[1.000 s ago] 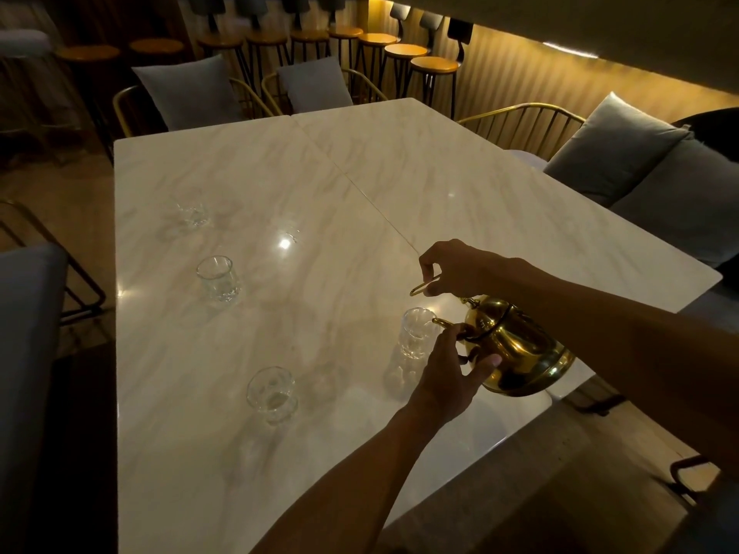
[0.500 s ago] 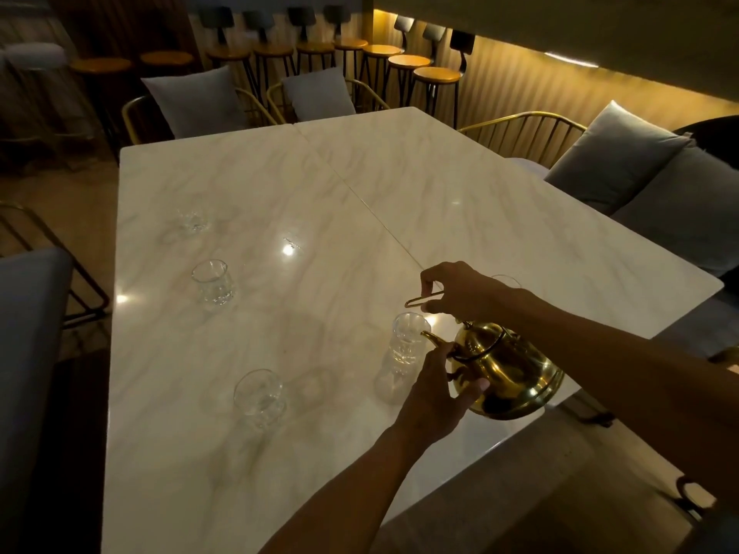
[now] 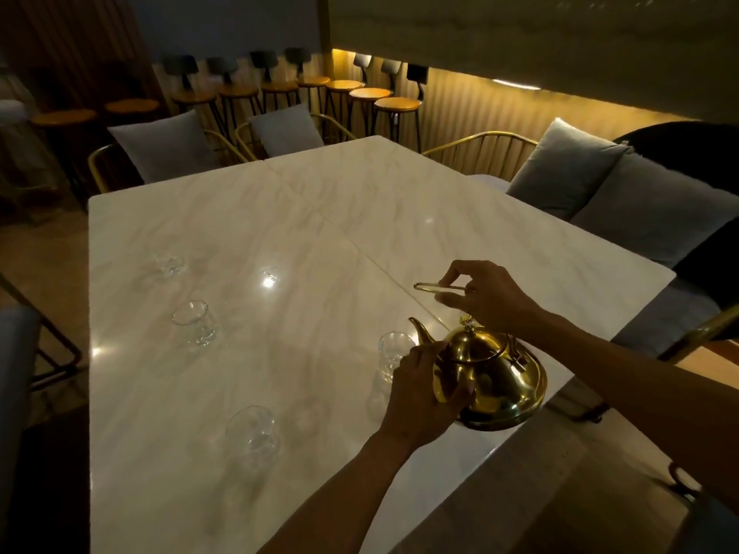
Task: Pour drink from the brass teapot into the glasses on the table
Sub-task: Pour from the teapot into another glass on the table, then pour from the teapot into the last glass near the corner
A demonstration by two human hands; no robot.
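The brass teapot [image 3: 496, 379] is almost upright at the near right edge of the marble table [image 3: 280, 217], its spout pointing left over a clear glass [image 3: 394, 355]. My right hand [image 3: 486, 299] pinches the teapot's thin handle above the lid. My left hand [image 3: 422, 397] cups the teapot's left side below the spout. Three more clear glasses stand to the left: a near glass [image 3: 252, 433], a middle glass [image 3: 195, 322] and a far glass [image 3: 168, 263]. I cannot tell how full any glass is.
Gold-framed chairs with grey cushions [image 3: 166, 147] ring the table's far and right sides. A row of bar stools [image 3: 362, 94] lines the lit back wall. A chair frame [image 3: 52, 345] stands off the table's left edge.
The teapot has swung back from a steep tilt over the glass to nearly upright. My right hand has lifted the handle higher. The camera view has shifted slightly.
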